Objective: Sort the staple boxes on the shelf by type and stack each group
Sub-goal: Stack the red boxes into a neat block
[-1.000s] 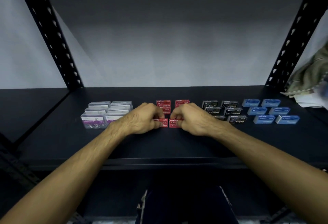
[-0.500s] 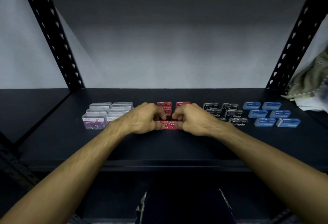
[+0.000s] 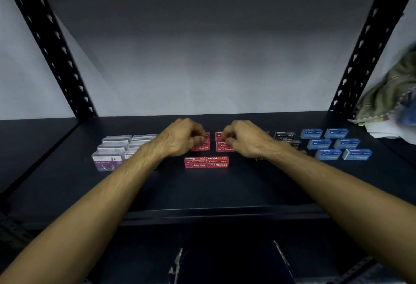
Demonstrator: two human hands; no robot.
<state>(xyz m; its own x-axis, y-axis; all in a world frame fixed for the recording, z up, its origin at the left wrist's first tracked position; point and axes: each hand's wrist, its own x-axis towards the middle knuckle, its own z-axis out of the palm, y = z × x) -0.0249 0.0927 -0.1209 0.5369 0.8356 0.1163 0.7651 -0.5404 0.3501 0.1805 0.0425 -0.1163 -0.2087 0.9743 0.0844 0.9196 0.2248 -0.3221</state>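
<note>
Two red staple boxes (image 3: 195, 162) (image 3: 217, 162) lie side by side at the front of the dark shelf (image 3: 202, 189), touching each other, with no hand on them. Behind them stand two short piles of red staple boxes (image 3: 202, 147) (image 3: 225, 147). My left hand (image 3: 182, 137) has curled fingers pinching the top box of the left pile. My right hand (image 3: 245, 139) pinches the top box of the right pile the same way. Both hands hide much of these piles.
Clear paper clip boxes (image 3: 112, 151) fill the left of the shelf. Black staple boxes (image 3: 284, 136) sit right of my right hand, partly hidden, and several blue staple boxes (image 3: 333, 144) lie further right. Black uprights (image 3: 51, 42) (image 3: 364, 45) flank the shelf. Crumpled cloth (image 3: 391, 94) lies far right.
Both hands let go of the two front red boxes, now pushed together, and moved back to the red piles behind them.
</note>
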